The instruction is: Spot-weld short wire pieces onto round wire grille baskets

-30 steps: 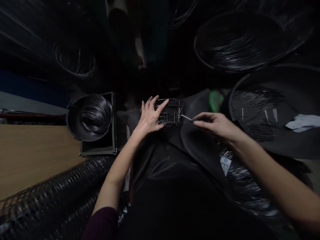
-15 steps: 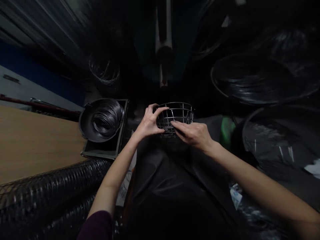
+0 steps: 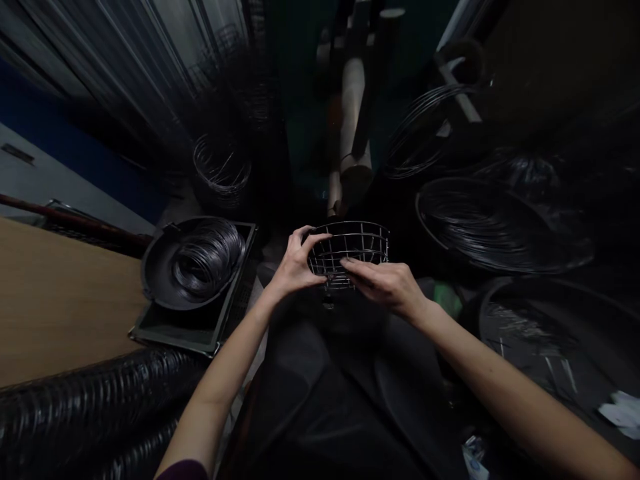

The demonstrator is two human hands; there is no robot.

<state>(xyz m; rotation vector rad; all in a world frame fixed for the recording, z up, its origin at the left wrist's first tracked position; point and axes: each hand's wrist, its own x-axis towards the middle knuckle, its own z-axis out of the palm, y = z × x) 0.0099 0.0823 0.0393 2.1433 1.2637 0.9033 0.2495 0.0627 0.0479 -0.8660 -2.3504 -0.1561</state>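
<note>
A small round basket of welded steel wire point(image 3: 347, 253) is held above my lap, tilted with its open top facing away from me. My left hand point(image 3: 297, 263) grips its left side, with the fingers curled over the rim. My right hand point(image 3: 385, 287) grips the near right side, with the fingers lying across the wires. The lower part of the basket is partly hidden by my hands. A black apron point(image 3: 320, 393) covers my lap beneath it.
To the left, a black pan holding a coil of dark wire point(image 3: 207, 263) sits on a tray beside a wooden tabletop point(image 3: 60, 293). Dark wire coils point(image 3: 480, 227) lie ahead and right. A black basin point(image 3: 530, 333) holds loose wire pieces. Ribbed coils point(image 3: 85, 413) fill the lower left.
My right hand has moved from a thin metal piece beside the basket onto the basket itself. Both hands now grip it, and the view has tilted, shifting the surroundings downward.
</note>
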